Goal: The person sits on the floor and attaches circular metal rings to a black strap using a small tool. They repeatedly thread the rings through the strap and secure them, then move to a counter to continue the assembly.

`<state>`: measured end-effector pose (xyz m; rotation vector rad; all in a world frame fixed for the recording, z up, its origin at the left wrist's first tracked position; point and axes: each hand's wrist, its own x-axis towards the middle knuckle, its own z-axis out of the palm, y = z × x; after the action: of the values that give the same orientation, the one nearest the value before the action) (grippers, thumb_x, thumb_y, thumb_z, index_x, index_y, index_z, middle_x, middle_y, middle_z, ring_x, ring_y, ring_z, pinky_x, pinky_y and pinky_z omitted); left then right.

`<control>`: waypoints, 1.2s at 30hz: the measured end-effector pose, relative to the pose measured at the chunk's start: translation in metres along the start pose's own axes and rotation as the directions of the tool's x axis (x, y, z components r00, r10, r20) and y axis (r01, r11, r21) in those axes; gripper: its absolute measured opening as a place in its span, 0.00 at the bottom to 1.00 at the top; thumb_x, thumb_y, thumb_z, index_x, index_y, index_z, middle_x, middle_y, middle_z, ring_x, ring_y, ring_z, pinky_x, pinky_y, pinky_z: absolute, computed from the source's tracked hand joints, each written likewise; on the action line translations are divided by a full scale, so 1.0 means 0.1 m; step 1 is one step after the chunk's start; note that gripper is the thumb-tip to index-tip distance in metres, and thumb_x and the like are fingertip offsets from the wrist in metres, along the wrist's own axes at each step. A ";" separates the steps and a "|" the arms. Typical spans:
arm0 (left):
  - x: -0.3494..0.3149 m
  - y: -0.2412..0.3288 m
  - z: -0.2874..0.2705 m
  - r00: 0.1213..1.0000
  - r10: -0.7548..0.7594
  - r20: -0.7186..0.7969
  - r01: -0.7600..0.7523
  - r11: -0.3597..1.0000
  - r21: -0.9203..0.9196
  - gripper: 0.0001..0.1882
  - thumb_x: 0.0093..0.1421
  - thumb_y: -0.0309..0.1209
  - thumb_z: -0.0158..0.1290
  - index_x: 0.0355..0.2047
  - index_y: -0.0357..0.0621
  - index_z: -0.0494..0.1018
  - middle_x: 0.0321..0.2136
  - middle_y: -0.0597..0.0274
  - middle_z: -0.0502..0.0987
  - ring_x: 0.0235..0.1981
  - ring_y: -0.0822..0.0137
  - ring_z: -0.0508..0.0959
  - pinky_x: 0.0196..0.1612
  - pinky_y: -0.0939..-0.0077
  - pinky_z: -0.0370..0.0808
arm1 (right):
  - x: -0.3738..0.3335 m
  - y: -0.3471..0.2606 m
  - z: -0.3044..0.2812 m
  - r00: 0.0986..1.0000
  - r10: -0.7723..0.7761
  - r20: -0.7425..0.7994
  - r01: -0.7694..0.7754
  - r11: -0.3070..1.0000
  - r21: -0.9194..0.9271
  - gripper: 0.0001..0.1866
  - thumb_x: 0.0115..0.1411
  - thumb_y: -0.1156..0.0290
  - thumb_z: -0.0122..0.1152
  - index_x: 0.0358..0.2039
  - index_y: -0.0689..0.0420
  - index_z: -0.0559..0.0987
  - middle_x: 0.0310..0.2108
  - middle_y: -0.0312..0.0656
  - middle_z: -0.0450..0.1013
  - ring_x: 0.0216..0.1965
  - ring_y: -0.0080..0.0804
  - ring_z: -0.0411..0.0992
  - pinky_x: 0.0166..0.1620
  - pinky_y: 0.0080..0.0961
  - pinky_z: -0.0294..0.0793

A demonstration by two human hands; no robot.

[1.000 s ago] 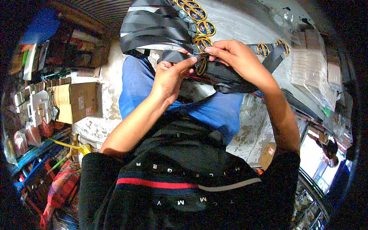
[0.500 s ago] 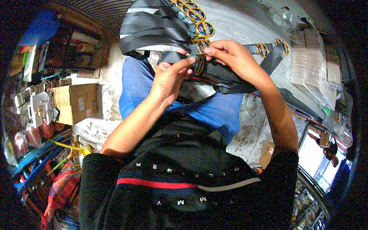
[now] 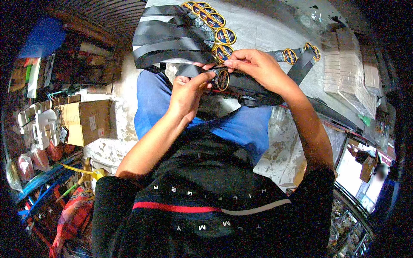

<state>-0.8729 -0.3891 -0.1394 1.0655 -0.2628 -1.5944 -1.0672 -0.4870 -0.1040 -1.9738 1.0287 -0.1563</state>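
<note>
Head view: the left grip point(image 3: 187, 96) is closed, its thumb pressing a smooth black fabric ribbon point(image 3: 187, 70) against the fingers near the ribbon's patterned end. Just to the right of that thumb sits a round, dark-faced metal medal with a gold rim point(image 3: 223, 80), its face turned up toward the camera. The right grip point(image 3: 258, 69) is just beyond the medal's upper edge, thumb and forefinger brought together; what lies between these fingertips is too small to tell. Below the right grip lies a loose, dark mass of black strap-like material point(image 3: 254, 82).

Beyond the left grip, a thick layered spread of flat, glossy black ribbons point(image 3: 170, 41) lies on the grey, wood-grained desk point(image 3: 269, 32). Along its right-hand edge, an overlapping row of round navy medals with gold rims point(image 3: 226, 36) curves down to end close to the right grip's fingertips. To the right of the right grip, well apart from that row, lie a few more gold-rimmed round medals on black ribbons point(image 3: 290, 56). Farther right are stacked pale rectangular boxes in clear plastic wrap point(image 3: 337, 73). Nearer the wearer than both grips are blue cloth trousers point(image 3: 150, 105).
</note>
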 end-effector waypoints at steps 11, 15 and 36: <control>0.05 -0.03 -0.14 0.989 -0.131 0.068 0.128 0.990 0.057 0.14 0.55 0.23 0.59 0.42 0.46 0.73 0.36 0.68 0.80 0.34 0.75 0.78 0.33 0.80 0.72 | -0.32 -0.03 0.46 0.921 -0.106 -0.374 0.096 0.994 -0.045 0.20 0.49 0.62 0.71 0.44 0.47 0.79 0.40 0.39 0.77 0.38 0.38 0.78 0.41 0.32 0.77; 0.07 -0.03 -0.18 0.986 -0.138 0.089 0.139 0.990 0.000 0.13 0.55 0.23 0.59 0.42 0.46 0.74 0.36 0.68 0.80 0.33 0.75 0.78 0.33 0.82 0.72 | -0.30 0.09 0.46 0.876 -0.207 -0.437 0.132 0.972 -0.196 0.18 0.48 0.66 0.68 0.42 0.42 0.81 0.35 0.36 0.76 0.36 0.41 0.77 0.37 0.34 0.76; -0.02 -0.09 -0.32 0.957 -0.240 0.160 0.255 0.964 -0.078 0.14 0.56 0.29 0.61 0.42 0.43 0.72 0.52 0.56 0.75 0.48 0.62 0.77 0.50 0.64 0.77 | -1.31 0.26 -1.40 0.937 0.212 0.277 -0.233 0.972 0.043 0.15 0.54 0.66 0.70 0.39 0.61 0.81 0.34 0.35 0.77 0.38 0.19 0.72 0.43 0.19 0.72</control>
<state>-0.8551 -0.3721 -0.1627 0.9316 -0.1524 -1.8970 -1.2332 -0.4914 -0.0041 -1.7379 1.0400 0.1928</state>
